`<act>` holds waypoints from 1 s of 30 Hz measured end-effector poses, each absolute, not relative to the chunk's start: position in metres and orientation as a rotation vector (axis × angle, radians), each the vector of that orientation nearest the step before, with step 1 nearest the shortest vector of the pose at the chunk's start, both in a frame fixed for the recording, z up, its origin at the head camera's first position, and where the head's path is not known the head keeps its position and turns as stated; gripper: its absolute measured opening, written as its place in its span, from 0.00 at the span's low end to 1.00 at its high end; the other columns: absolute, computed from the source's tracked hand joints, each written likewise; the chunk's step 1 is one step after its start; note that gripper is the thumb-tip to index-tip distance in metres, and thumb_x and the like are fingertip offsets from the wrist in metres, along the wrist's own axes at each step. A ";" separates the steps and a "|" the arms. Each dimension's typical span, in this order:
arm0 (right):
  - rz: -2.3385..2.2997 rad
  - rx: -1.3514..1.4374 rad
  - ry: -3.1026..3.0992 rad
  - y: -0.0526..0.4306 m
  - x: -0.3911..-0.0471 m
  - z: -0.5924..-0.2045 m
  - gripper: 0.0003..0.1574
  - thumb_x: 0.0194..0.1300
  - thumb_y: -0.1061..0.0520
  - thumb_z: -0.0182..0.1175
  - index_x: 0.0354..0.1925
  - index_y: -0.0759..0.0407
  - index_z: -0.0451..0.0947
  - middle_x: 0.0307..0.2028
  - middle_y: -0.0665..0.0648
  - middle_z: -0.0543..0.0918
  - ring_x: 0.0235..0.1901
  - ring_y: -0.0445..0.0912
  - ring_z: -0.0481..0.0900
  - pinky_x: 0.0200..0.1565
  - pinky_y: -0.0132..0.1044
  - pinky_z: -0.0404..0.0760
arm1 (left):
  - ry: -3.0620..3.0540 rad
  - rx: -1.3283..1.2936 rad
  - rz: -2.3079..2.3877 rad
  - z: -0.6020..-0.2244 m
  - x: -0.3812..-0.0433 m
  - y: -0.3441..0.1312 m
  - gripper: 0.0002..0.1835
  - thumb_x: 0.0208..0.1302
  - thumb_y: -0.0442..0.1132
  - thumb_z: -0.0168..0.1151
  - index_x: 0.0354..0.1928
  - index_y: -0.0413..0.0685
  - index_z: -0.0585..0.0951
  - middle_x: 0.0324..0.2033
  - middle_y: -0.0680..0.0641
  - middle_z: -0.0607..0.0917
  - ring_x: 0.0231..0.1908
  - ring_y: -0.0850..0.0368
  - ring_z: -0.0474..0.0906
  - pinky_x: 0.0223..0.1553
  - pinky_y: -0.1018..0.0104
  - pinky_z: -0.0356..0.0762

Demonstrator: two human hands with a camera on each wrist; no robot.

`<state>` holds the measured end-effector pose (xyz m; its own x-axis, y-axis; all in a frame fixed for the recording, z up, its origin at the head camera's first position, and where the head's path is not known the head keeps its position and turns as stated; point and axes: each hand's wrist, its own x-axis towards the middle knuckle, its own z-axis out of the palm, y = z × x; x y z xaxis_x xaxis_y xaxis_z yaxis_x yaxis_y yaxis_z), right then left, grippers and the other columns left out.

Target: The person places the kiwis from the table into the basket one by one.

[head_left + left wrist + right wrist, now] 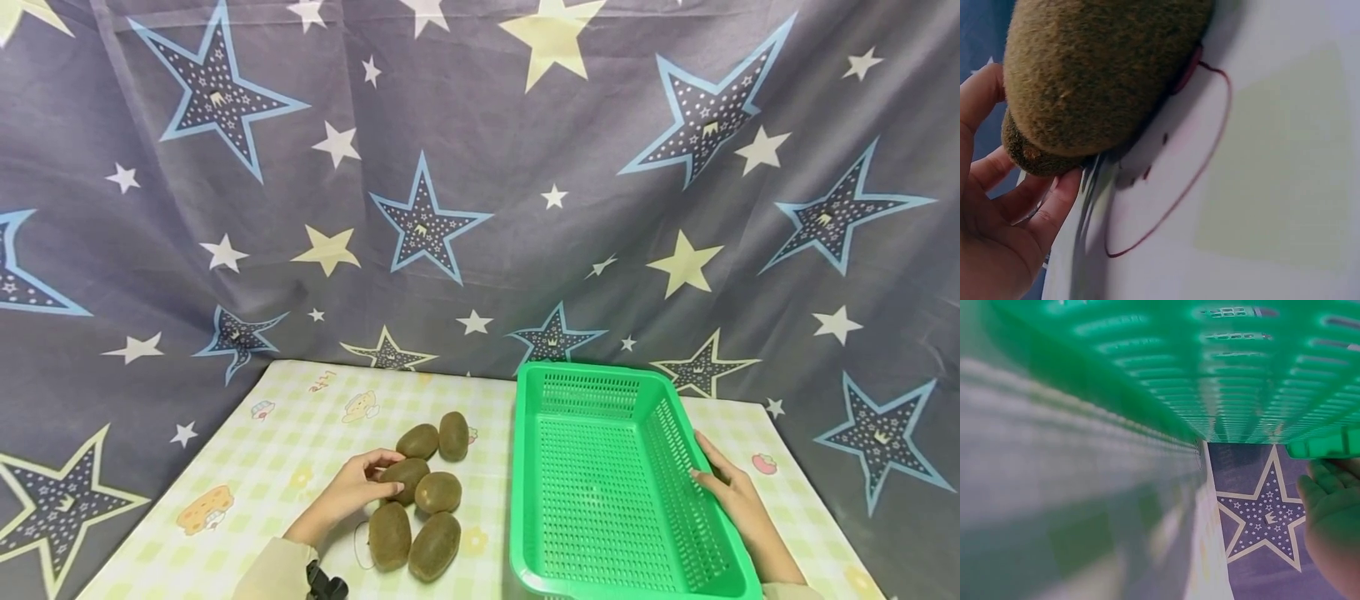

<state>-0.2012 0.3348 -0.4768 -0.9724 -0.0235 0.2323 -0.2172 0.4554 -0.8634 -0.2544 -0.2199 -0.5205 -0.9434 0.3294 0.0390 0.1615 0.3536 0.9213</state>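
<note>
Several brown, fuzzy kiwis lie in a group on the table, left of the basket. My left hand point(351, 492) holds one kiwi point(406, 480) between thumb and fingers, at the left side of the group. From the left wrist, that held kiwi point(1030, 156) is partly hidden behind a nearer, larger-looking kiwi point(1097, 75). A green plastic basket point(528, 467) with perforated walls and floor stands to the right, with nothing inside. My right hand point(738, 504) grips its right rim, thumb over the edge; in the right wrist view the fingers point(1322, 478) lie under the rim.
A checked tablecloth point(277, 442) with cartoon prints covers the table. Behind and around it hangs a dark grey curtain point(465, 108) with star patterns. A black strap device point(326, 582) sits on my left wrist, close to the nearest kiwis.
</note>
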 end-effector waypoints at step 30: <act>1.624 0.168 -2.483 0.332 -0.199 -0.475 0.37 0.69 0.58 0.51 0.71 0.64 0.51 0.59 0.23 0.57 0.50 0.11 0.57 0.47 0.10 0.64 | 2.578 0.460 1.749 -0.477 -0.252 -0.206 0.22 0.54 0.36 0.68 0.52 0.41 0.77 0.46 0.39 0.82 0.37 0.61 0.77 0.39 0.71 0.75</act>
